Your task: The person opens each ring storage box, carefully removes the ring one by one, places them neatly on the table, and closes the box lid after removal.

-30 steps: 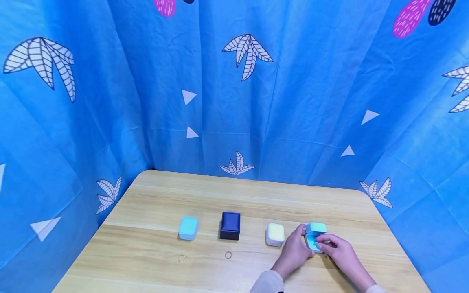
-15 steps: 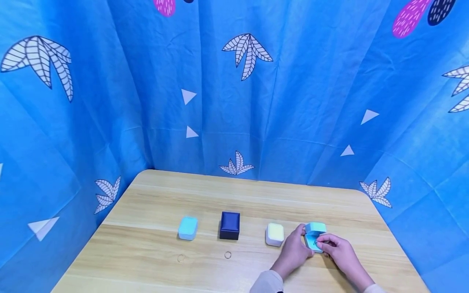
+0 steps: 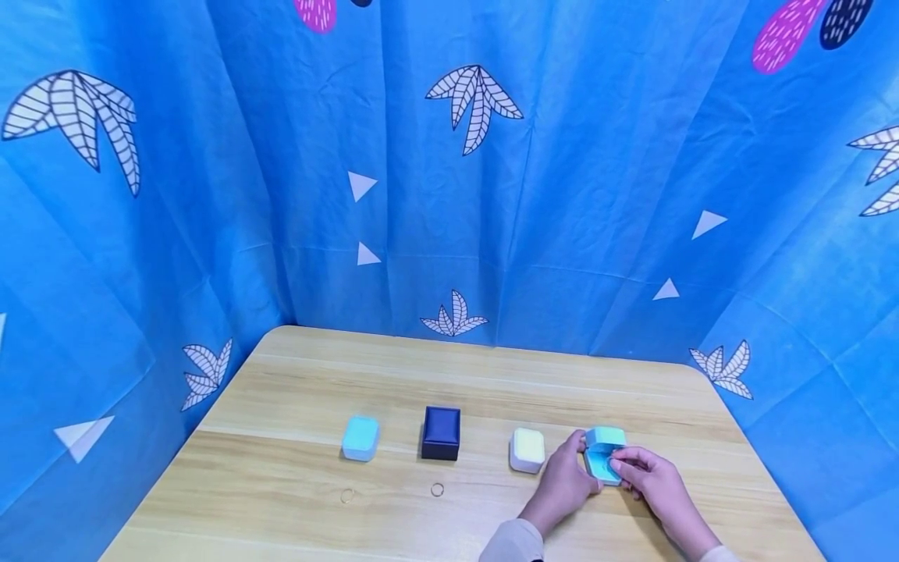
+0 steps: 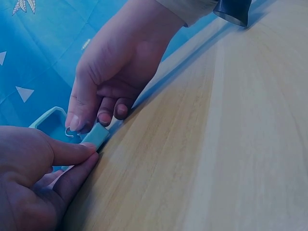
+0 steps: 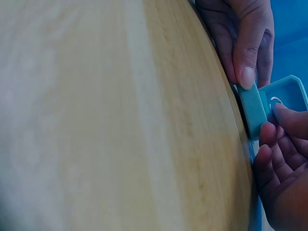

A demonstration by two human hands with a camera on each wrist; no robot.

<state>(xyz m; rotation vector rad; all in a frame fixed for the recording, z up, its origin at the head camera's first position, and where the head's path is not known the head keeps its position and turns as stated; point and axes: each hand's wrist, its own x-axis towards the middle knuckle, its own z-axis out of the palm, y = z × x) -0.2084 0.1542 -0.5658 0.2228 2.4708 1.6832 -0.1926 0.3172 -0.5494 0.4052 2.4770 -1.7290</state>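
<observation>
In the head view an open turquoise ring box (image 3: 605, 437) stands at the right of the table with its lid raised. My left hand (image 3: 562, 478) grips it from the left side, the thumb at its front. The thumb and index finger of my right hand (image 3: 656, 482) pinch a thin ring at the box's opening. That ring (image 4: 70, 132) shows as a small pale curve at the fingertips in the left wrist view. Against the raised lid, the ring (image 5: 276, 99) also shows in the right wrist view. Fingers hide part of it.
Left of my hands stand a white box (image 3: 527, 450) with a cream top, a dark blue box (image 3: 441, 433) and a light turquoise box (image 3: 361, 438), all closed. One ring (image 3: 438, 483) lies before the blue box, another ring (image 3: 347, 490) before the turquoise one. A blue curtain (image 3: 449, 195) hangs behind.
My right fingertips have shifted slightly right and away from the inside of the box, with the ring between them. My left hand and the box have stayed in place.
</observation>
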